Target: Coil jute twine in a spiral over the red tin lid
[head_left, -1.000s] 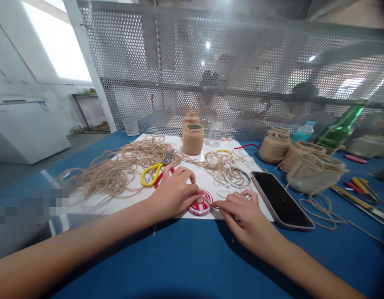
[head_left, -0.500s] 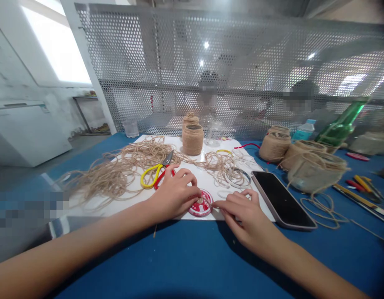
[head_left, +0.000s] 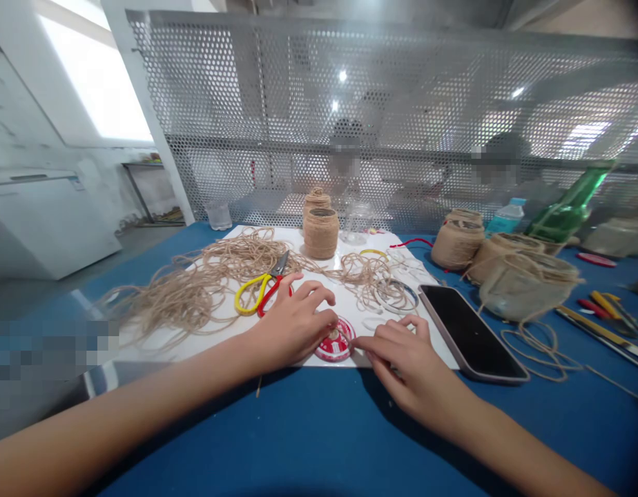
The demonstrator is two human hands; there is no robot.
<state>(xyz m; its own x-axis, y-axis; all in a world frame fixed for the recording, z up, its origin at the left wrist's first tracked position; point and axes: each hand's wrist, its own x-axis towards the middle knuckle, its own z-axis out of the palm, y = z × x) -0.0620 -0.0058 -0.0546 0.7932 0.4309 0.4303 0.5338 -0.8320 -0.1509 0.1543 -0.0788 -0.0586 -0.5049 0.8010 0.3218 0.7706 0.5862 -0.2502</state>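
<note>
A round red lid lies flat at the near edge of a white board, with a small coil of jute twine on its middle. My left hand presses down on the lid's left side, thumb and fingertips on the twine. My right hand rests at the lid's right edge with curled fingers, index tip pointing at the lid and seemingly pinching the twine end. A big loose tangle of jute twine spreads left of my left hand. Yellow and red scissors lie just beyond its fingers.
A dark phone lies right of my right hand. Twine-wrapped jars stand at the back of the board; more wrapped jars, a green bottle and hand tools sit to the right. A perforated metal screen closes the table's far side, people behind it.
Both hands stay on the red lid; the left fingers have lifted and spread slightly. The view has barely shifted.
</note>
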